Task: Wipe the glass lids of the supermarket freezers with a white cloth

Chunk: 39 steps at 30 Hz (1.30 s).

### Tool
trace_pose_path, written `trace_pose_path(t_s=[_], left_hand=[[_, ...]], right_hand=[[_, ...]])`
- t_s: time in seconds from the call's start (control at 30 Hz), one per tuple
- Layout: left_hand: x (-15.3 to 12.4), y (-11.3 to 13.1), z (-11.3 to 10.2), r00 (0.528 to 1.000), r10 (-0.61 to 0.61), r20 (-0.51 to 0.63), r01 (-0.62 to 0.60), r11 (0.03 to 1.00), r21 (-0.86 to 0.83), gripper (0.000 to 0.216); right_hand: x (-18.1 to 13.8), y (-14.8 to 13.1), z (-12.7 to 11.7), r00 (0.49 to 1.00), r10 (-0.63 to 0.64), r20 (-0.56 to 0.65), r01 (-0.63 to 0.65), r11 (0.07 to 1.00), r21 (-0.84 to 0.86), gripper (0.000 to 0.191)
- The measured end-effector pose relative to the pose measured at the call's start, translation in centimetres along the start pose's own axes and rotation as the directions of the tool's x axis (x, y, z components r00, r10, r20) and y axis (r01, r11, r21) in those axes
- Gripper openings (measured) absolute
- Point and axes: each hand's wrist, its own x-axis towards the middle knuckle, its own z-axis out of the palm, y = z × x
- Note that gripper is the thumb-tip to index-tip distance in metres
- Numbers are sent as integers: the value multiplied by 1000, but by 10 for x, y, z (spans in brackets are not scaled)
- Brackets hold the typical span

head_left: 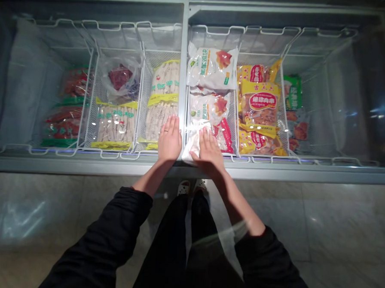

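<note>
My left hand (170, 140) lies flat and open, fingers straight and close together, against the middle frame of a chest freezer and the lid surface left of it. It holds nothing. Under the fingers and palm of my right hand (210, 148) a crumpled white cloth (189, 149) is held pressed down, partly hidden by that hand. The cloth is just right of the middle frame (182, 74), near the freezer's front edge. Below and behind my right hand show white packs of frozen chicken pieces (212, 70) and a red and clear pack (224, 135).
Wire baskets hold yellow packs (259, 102), a green pack (293, 92), yellow-edged packs of pale sticks (115, 125), a clear bag (120, 78) and red packs (64, 122). The freezer's front rail (65, 165) runs across, above a tiled floor (337, 220).
</note>
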Motion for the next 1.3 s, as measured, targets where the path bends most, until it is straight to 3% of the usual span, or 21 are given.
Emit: trace_pose_path(t_s=[0.1, 0.2, 0.3, 0.37, 0.47, 0.57, 0.67, 0.8, 0.9, 0.97, 1.07, 1.23, 1.3], left_hand=[[0, 1, -2, 1000, -9, 7, 9, 1000, -17, 65], [0, 2, -2, 1000, -16, 12, 16, 999, -30, 68], [0, 3, -2, 1000, -24, 8, 24, 999, -33, 69], [0, 3, -2, 1000, -27, 9, 28, 999, -36, 69], [1, 4, -3, 999, -29, 16, 29, 999, -35, 68], [1, 6, -4, 999, -42, 32, 42, 999, -24, 69], [0, 8, -4, 998, -49, 43, 49, 999, 3, 70], [1, 3, -2, 997, -54, 60, 53, 998, 23, 70], [7, -8, -2, 996, -33, 81, 36, 999, -37, 70], [9, -15, -4, 994, -16, 111, 27, 995, -98, 70], [-4, -19, -10, 981, -9, 194, 40, 987, -154, 69], [-69, -2, -18, 953, -23, 302, 71, 986, -149, 71], [-96, 10, -18, 940, -41, 338, 87, 989, -121, 71]], right_hand=[[-33, -15, 1, 999, -45, 18, 45, 999, -1, 75], [-58, 3, -12, 998, 13, 65, -11, 999, -33, 68], [-66, 38, -27, 983, 171, 68, -165, 983, -86, 71], [-65, 58, -32, 947, 319, 24, -314, 942, -118, 74], [-62, 66, -29, 898, 438, -40, -439, 889, -131, 77], [-64, 43, -14, 922, 384, -48, -387, 914, -120, 76], [-63, -3, 5, 970, 235, -54, -239, 968, -80, 72], [-52, -63, 23, 991, 100, -88, -97, 994, 41, 65], [-53, -76, 24, 996, 64, -55, -57, 991, 119, 60], [-66, -65, 18, 997, 68, -35, -62, 988, 145, 59], [-95, -22, 2, 988, 150, -38, -143, 978, 154, 61], [-134, 74, -28, 905, 424, -32, -420, 903, 97, 73], [-139, 96, -33, 871, 489, -50, -482, 870, 105, 72]])
